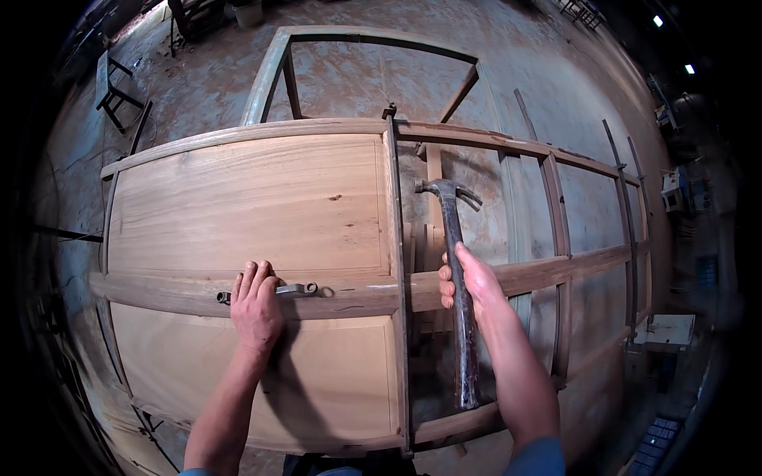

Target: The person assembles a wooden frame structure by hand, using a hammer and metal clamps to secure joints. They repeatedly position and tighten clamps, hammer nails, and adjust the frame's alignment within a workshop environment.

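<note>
My right hand [474, 282] is closed round the dark handle of a claw hammer [460, 317], whose head points up and away, over an open bay of a wooden frame [496, 279]. My left hand [258, 305] grips a metal ring wrench [295, 290], with its fingers over the middle and a ring end showing on each side. The wrench is at the frame's middle rail, between an upper wood panel [246, 206] and a lower wood panel [341, 373]. Between my hands, a long metal bar clamp [399, 246] crosses the frame from far to near.
Further metal bars [627, 206] cross the frame at the right. Beyond its far edge stands a pale rectangular frame or stand [365, 33]. A small wooden stool [111, 91] stands on the stained floor at far left. Boxes and other items line the right side.
</note>
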The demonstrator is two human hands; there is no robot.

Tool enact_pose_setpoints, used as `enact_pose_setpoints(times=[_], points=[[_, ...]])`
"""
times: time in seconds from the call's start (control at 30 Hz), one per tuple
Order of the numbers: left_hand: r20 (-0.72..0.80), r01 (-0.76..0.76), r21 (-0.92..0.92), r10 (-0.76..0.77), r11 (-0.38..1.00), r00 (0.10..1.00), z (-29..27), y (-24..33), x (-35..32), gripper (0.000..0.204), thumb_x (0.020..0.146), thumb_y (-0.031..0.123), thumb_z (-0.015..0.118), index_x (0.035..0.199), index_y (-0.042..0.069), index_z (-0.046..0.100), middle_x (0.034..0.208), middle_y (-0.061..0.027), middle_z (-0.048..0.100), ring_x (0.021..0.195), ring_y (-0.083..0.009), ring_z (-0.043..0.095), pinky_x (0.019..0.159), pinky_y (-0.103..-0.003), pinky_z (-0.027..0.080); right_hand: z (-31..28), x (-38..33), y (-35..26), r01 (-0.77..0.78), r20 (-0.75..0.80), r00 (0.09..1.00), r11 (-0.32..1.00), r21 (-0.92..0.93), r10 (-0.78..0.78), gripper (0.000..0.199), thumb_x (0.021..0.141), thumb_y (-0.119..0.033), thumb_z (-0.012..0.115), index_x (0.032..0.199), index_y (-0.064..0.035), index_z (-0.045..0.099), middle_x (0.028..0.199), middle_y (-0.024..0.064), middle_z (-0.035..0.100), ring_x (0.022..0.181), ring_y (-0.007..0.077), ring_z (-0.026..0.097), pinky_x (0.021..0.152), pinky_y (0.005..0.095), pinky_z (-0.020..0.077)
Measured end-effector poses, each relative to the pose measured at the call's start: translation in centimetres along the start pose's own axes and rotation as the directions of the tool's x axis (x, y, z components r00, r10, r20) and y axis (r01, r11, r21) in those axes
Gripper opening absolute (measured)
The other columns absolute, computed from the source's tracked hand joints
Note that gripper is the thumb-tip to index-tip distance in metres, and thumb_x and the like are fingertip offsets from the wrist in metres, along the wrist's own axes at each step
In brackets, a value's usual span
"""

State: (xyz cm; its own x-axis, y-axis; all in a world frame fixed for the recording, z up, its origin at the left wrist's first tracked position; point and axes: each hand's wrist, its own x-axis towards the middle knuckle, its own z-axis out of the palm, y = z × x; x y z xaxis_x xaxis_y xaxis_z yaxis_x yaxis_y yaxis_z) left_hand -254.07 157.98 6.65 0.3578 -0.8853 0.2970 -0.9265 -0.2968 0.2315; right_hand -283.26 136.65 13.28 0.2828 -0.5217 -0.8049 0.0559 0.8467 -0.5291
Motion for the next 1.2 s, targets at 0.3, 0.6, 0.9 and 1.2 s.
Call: enact_pose_setpoints(times=[0.3, 0.6, 0.9, 1.2], points=[[0.0, -0.014, -0.002, 0.014, 1.0, 1.0, 0.4, 0.3, 0.2, 0.017, 0.09, 0.008, 0.048, 0.096, 0.01, 0.063, 0.127, -0.0095, 0.061, 0.125, -0.0303, 0.051, 0.104, -0.046, 0.039, -3.3, -5.6, 4.9, -0.107, -0.034, 0.993, 0.982, 0.158, 0.114, 0.032, 0.098, -0.041, 0.049, 0.094, -0.0095, 0.046, 0.068, 0.006, 0.052, 0.047, 0.0158, 0.05, 0.04, 0.0334, 0.0423], [0.0, -0.025, -0.002, 0.025, 1.0, 1.0, 1.4, -0.6, -0.7, 0.017, 0.094, 0.01, 0.044, 0.101, 0.008, 0.06, 0.131, -0.0108, 0.058, 0.128, -0.032, 0.048, 0.105, -0.044, 0.038, -5.6, -12.1, 6.7, 0.134, -0.08, 0.986, 0.983, -0.127, -0.145, 0.026, 0.098, -0.033, 0.051, 0.095, -0.0084, 0.045, 0.068, 0.0035, 0.053, 0.047, 0.0125, 0.052, 0.039, 0.0294, 0.0436], [-0.016, -0.069, 0.027, 0.069, 0.997, 0.997, 2.0, -1.1, -1.3, 0.023, 0.097, 0.013, 0.041, 0.108, 0.006, 0.06, 0.133, -0.0117, 0.056, 0.129, -0.032, 0.046, 0.106, -0.044, 0.036, -18.0, -23.9, 14.2, 0.167, -0.347, 0.857, 0.842, -0.514, -0.382, 0.015, 0.089, -0.014, 0.064, 0.092, -0.0057, 0.052, 0.061, 0.0008, 0.052, 0.049, 0.0066, 0.052, 0.045, 0.024, 0.042], [0.009, 0.065, -0.068, -0.064, 0.996, 0.998, 1.0, 7.9, -9.3, 0.025, 0.092, 0.002, 0.049, 0.113, 0.005, 0.061, 0.126, -0.0162, 0.06, 0.122, -0.033, 0.053, 0.101, -0.041, 0.044, -29.1, -18.5, 7.9, -0.12, -0.234, 0.795, 0.234, -0.965, -0.559, 0.035, 0.089, -0.028, 0.059, 0.111, -0.0011, 0.051, 0.092, 0.0237, 0.066, 0.09, 0.0418, 0.064, 0.078, 0.0499, 0.0491]])
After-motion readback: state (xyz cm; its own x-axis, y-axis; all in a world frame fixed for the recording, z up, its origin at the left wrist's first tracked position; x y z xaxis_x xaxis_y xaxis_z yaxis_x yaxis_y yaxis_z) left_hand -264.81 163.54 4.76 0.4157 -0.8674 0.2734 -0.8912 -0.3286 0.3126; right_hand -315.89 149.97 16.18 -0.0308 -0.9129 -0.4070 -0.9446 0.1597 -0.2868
